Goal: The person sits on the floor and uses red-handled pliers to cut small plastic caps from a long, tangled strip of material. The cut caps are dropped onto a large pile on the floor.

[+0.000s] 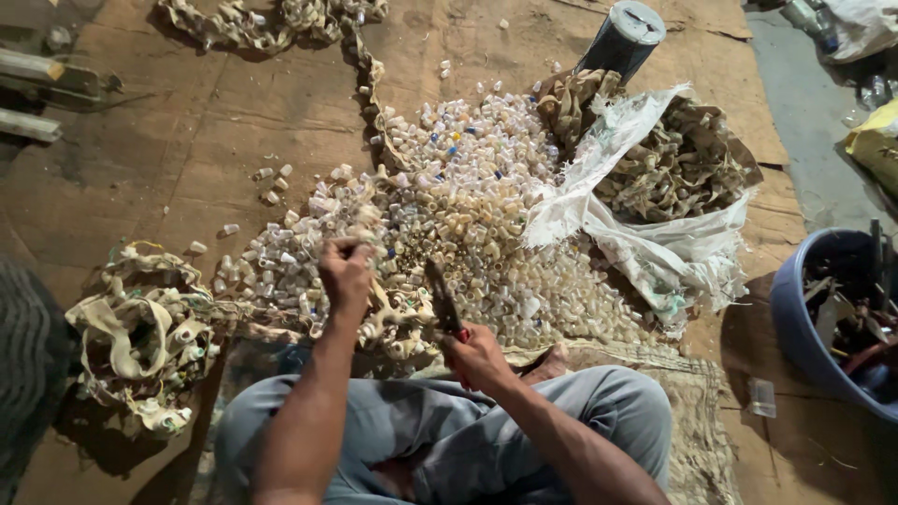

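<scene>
Beige fabric strip [388, 313], grimy and studded with small pale plastic sockets, runs between the two hands at the lower centre of the frame. The left hand [346, 276] is clenched around the strip's upper end, its fingers [335, 251] curled into a fist so that what lies inside the palm is hidden. The right hand [475, 358] grips the red-tipped handles of a pair of dark cutters [441, 297], whose blades point up toward the strip; whether the blades touch the fabric is hard to make out.

Just beyond the hands spreads a wide heap of small plastic caps [468, 215], mostly white and yellowish, a few blue, cylindrical and loose, filling the middle of the frame. It lies on brown cardboard sheets [187, 131] laid over the floor. At lower left sits a tangled bundle of the same strip [140, 332], and more of it trails along the top edge.

At right a torn white woven sack [655, 243] lies open, holding a mound of brownish crumpled strips [678, 168]. Above it stands a dark cylindrical can [622, 37] with a pale lid, tilted. A blue plastic tub [804, 318] is cut off by the right edge, its contents dim and unclear. The person's grey trousers [561, 411] fill the bottom of the frame.
</scene>
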